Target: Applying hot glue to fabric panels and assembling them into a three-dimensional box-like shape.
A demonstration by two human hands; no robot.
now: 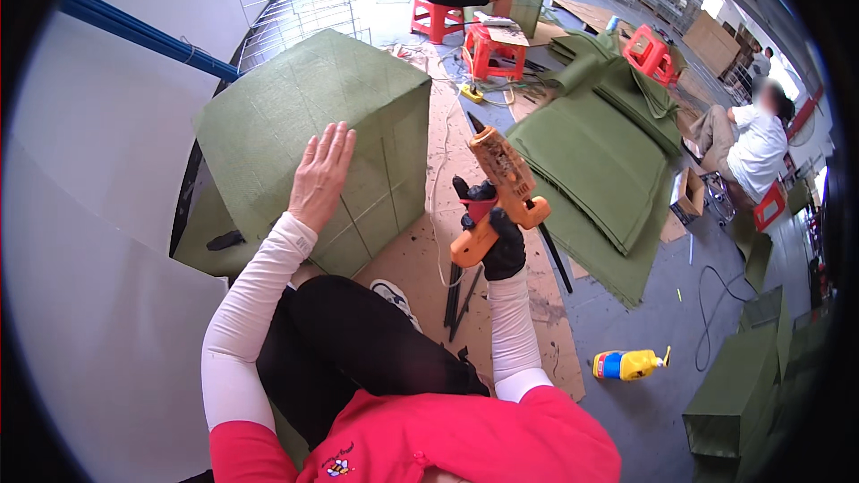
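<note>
Left hand [322,177]: flat, grasping nothing, apparently steadying the green cloth-covered box [273,116]
Right hand [506,249]: black-gloved, gripping orange glue gun [504,170], nozzle [475,122] pointing far, likely keeping heat clear
Box: left of glue gun

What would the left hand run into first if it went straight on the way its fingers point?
Most likely the large green box: the fingers of the left hand point across it. Depth is unclear, so the hand may already touch it or pass just above.
</note>
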